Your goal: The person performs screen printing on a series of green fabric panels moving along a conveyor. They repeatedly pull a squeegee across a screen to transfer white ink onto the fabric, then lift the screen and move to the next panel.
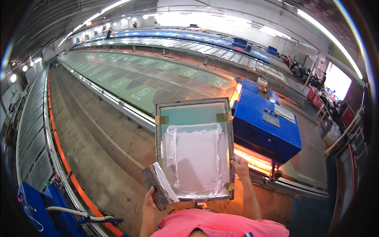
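Right hand [239, 165] w/ closed grip on the right edge of a rectangular metal-framed printing screen [193, 148], smeared w/ thick white ink, held tilted above the floor. Left hand [149, 199] grips a flat grey squeegee [158, 185], white ink along its blade, touching the screen's lower left corner. Just right of the screen: blue box-shaped machine [264, 126] w/ orange glow beneath. Behind: long green tabletop [130, 79] w/ printed fabric panels in a row.
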Demonstrator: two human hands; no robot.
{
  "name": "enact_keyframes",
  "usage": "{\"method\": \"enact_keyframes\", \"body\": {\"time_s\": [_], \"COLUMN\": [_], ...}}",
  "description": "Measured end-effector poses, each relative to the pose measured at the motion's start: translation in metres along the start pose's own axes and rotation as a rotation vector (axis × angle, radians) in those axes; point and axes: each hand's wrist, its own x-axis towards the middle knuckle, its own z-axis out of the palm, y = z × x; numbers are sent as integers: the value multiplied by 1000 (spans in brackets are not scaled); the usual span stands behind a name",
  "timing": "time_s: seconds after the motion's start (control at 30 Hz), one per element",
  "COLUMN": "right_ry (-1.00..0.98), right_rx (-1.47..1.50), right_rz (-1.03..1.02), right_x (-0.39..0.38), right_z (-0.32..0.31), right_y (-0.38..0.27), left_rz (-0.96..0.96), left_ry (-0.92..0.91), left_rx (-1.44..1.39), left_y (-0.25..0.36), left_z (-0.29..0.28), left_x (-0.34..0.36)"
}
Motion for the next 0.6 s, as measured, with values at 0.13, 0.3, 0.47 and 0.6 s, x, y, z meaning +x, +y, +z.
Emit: {"method": "enact_keyframes", "body": {"time_s": [0.13,0.3,0.47,0.6], "right_ry": [152,164,236,449], "right_rx": [-349,-444,-387,-527], "right_rz": [31,-52,-10,-263], "right_x": [-6,-1,-1,-4], "right_z": [6,7,11,11], "right_y": [-19,-27,-31,-23], "left_rz": [-7,-15,-8,-16], "left_ry": [53,44,54,-54], "left_rx": [-3,45,85,136], "left_y": [14,30,31,41], "left_z": [10,28,17,18], "left_x": [-10,-18,-5,7]}}
